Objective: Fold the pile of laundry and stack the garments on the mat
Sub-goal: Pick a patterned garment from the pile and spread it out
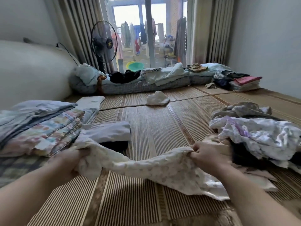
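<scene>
Starting at the far left, a folded stack [40,126] of pale blue and pastel-patterned pieces is sitting on the woven mat [151,124], with a big white cushion [32,70] rising behind it. Just beside the stack, a folded white piece [110,131] is lying on top of a folded dark piece [114,145].

In the foreground, the left hand [71,160] is bunching one end of a cream dotted garment [162,170], its grip curling tight around the cloth. The garment is sagging between the two hands, with its lower edge trailing onto the mat. The right hand [208,155] is pinching the other end, its grip narrow, with fingers and thumb holding a fold of the fabric.

To the right, the unfolded pile [254,134] is heaping up on the mat, with white floral cloth on top and something dark underneath, touching the garment's right end.

Further back, a standing fan [104,43] is facing into the room by the curtain. A small crumpled white piece [158,98] is lying alone mid-mat. A rolled bedding strip [130,87] is running along the window wall, with folded items resting on it. Behind it, green basins [136,66] are sitting nested and tilted; I cannot tell what is inside them. At far right, a second folded stack [244,83] is sitting with a pink piece on top.
</scene>
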Demonstrator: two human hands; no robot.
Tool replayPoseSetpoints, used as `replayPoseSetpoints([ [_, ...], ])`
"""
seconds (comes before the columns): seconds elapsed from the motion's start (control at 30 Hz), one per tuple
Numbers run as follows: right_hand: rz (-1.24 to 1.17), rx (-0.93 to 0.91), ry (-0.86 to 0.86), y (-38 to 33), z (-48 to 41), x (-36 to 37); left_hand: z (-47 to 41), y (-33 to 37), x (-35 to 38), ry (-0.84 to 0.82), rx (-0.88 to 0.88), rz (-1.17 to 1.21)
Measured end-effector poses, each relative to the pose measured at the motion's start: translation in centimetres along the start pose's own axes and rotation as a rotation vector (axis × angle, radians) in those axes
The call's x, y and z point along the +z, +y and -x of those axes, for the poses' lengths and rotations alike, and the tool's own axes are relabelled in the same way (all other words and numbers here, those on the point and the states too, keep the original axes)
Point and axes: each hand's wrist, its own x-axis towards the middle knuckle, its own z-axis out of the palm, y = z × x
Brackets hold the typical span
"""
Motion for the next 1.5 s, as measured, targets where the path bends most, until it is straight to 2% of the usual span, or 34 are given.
replayPoseSetpoints([
  [0.07,-0.200,-0.030,-0.093,-1.6,0.6,1.1,0.5,-1.2,-0.1,-0.118,-0.099,-0.218],
  [0.13,-0.376,-0.055,-0.284,-3.0,1.0,1.9,1.5,-1.8,1.2,-0.273,-0.195,-0.441],
  [0.2,-0.498,-0.055,-0.424,-3.4,1.0,2.2,1.7,-2.2,3.1,-0.338,-0.153,-0.650],
  [0.23,-0.510,-0.055,-0.416,-3.2,0.7,2.3,1.9,-2.5,4.4,-0.341,-0.086,-0.761],
  [0.3,-0.339,-0.066,-0.293,-2.1,0.0,2.4,2.8,-3.0,7.4,-0.322,0.129,-0.937],
  [0.37,0.001,-0.097,-0.238,-0.8,-0.5,2.6,3.3,-3.9,10.6,-0.330,0.373,-1.082],
  [0.47,0.254,-0.125,-0.356,0.5,-0.5,3.3,4.2,-5.7,15.1,-0.469,0.655,-1.399],
  [0.53,0.360,-0.154,-0.445,1.0,-0.6,3.8,4.6,-6.8,17.2,-0.567,0.720,-1.621],
  [0.57,0.372,-0.153,-0.473,1.2,-0.6,4.0,4.5,-7.0,17.7,-0.553,0.743,-1.678],
  [0.6,0.339,-0.130,-0.486,1.3,-0.5,4.2,4.2,-6.9,17.8,-0.502,0.749,-1.674],
  [0.67,0.239,-0.104,-0.472,1.4,-0.3,4.3,2.9,-6.0,17.4,-0.385,0.675,-1.498],
  [0.77,0.192,-0.173,-0.467,0.4,0.1,4.3,1.0,-2.6,15.7,-0.293,0.353,-0.937],
  [0.8,0.181,-0.204,-0.463,-0.3,0.5,4.4,0.7,-1.3,15.0,-0.284,0.282,-0.765],
  [0.87,0.191,-0.264,-0.430,-1.8,1.4,5.0,0.7,1.3,13.8,-0.264,0.236,-0.587],
  [0.97,0.137,-0.297,-0.241,-4.0,3.2,6.4,1.1,4.4,12.0,-0.195,0.264,-0.496],
  [1.07,-0.147,-0.275,-0.020,-6.8,4.7,6.9,2.4,6.8,9.9,-0.184,0.254,-0.405],
  [1.13,-0.269,-0.390,0.143,-8.8,5.4,6.5,3.4,8.0,8.4,-0.225,0.229,-0.339],
  [1.2,-0.248,-0.563,0.296,-11.3,5.4,5.4,4.3,9.1,6.8,-0.239,0.227,-0.297],
  [1.27,-0.179,-0.596,0.289,-14.4,5.3,3.5,5.0,10.2,5.4,-0.211,0.252,-0.296],
  [1.33,-0.078,-0.520,0.223,-17.8,5.0,1.3,5.8,11.4,3.9,-0.177,0.306,-0.240],
  [1.43,-0.064,-0.490,0.203,-23.0,4.7,-1.9,7.5,13.2,2.4,-0.319,0.369,-0.169],
  [1.5,-0.148,-0.465,0.151,-26.0,4.8,-3.2,8.6,13.8,1.6,-0.386,0.447,-0.292],
])
